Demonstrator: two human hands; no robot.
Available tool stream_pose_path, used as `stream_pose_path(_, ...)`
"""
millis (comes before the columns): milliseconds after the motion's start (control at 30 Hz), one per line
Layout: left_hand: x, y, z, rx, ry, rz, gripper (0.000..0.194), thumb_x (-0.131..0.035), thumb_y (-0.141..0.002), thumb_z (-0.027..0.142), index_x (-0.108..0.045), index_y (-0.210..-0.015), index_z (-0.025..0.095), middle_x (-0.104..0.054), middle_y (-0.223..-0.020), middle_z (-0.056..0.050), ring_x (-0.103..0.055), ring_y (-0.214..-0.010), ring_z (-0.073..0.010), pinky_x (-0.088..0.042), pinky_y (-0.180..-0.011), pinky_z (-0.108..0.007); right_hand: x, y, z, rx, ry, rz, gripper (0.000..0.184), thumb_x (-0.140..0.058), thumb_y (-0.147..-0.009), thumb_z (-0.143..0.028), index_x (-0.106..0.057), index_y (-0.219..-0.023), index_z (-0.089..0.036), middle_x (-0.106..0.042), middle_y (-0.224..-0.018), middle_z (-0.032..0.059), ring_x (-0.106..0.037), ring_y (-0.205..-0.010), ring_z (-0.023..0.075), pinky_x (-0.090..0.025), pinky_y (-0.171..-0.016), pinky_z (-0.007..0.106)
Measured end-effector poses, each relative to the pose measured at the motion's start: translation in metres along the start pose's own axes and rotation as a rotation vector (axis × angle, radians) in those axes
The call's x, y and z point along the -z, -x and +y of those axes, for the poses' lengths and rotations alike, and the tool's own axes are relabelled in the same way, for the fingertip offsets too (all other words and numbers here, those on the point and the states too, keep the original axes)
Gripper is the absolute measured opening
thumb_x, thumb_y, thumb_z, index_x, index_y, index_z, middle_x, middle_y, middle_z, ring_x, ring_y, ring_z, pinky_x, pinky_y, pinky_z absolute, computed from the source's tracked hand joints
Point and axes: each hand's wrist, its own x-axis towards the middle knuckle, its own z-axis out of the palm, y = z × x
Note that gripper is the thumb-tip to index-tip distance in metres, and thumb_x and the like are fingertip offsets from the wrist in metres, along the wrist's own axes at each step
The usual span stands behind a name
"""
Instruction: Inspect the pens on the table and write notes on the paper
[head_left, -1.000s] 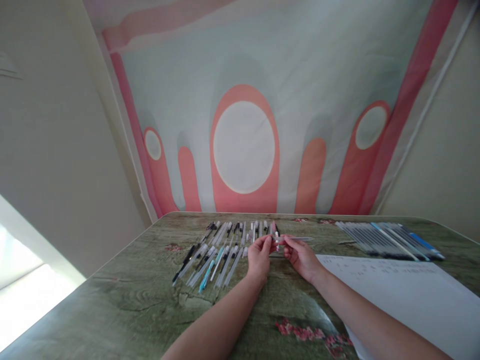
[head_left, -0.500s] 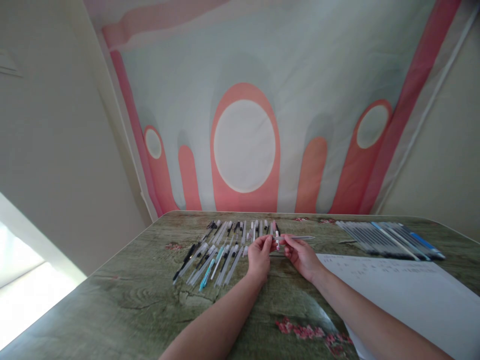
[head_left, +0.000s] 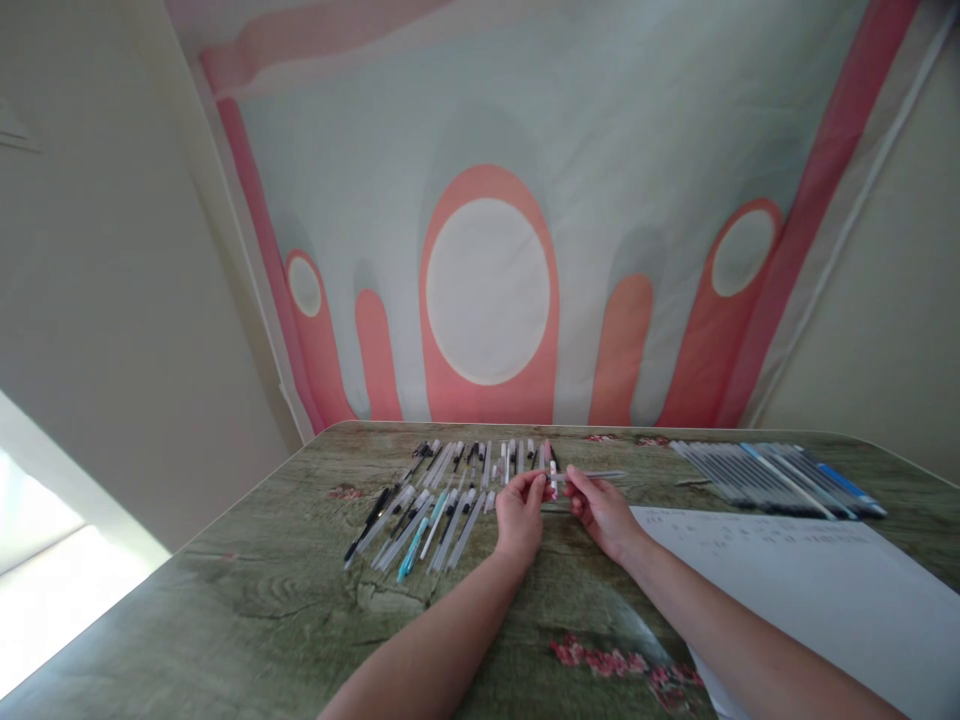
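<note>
Between my two hands a slim, clear-barrelled pen (head_left: pixel 606 474) lies level above the table. My right hand (head_left: pixel 604 512) pinches its barrel, and the pen's thin end sticks out to the right past the fingers. My left hand (head_left: pixel 519 515) is closed at the other end, where a small dark part shows at the fingertips; whether that is a cap I cannot tell. Behind the fingers, a white and pink pen (head_left: pixel 553 485) lies on the table, partly hidden. To the left of my left hand are two rows of pens, among them a turquoise pen (head_left: pixel 414 548).
Clear pens and refills (head_left: pixel 720 480) lie side by side at the back right, with a blue pen (head_left: pixel 847 487) at their end. White paper (head_left: pixel 795 590) with faint handwriting lies under my right forearm. The wood-patterned table (head_left: pixel 285 590) meets a pink and grey wall hanging (head_left: pixel 487 400).
Both hands stay nearly in place, still at the pen. Its outer end rises slightly, then dips again, and the fingers shift a little.
</note>
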Motion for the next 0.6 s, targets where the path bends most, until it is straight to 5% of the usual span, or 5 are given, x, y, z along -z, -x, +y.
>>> stream_pose_path(333, -0.003, -0.001, -0.011, 0.036, 0.046, -0.046, 0.031, -0.056, -0.071, 0.039, -0.063, -0.088, 0.014, -0.066, -0.073, -0.007, -0.060, -0.064, -0.0151, -0.048, -0.065, -0.028, 0.000, 0.001, -0.002, -0.025, -0.059, -0.067, 0.021, -0.065, -0.066, -0.029, -0.062, -0.084, -0.018, -0.059, -0.057, -0.0028, -0.047, -0.042, 0.0064, -0.035, -0.039, 0.018)
stream_pose_path(600, 0.000, -0.001, -0.004, 0.025, 0.020, -0.014, 0.030, -0.058, -0.069, 0.039, -0.064, -0.086, 0.014, -0.065, -0.070, -0.005, -0.060, -0.062, -0.0145, -0.048, -0.064, -0.027, 0.001, 0.001, -0.002, -0.037, -0.038, -0.044, 0.022, -0.069, -0.062, -0.029, -0.065, -0.078, -0.015, -0.064, -0.064, 0.0006, -0.046, -0.044, 0.0058, -0.036, -0.039, 0.018)
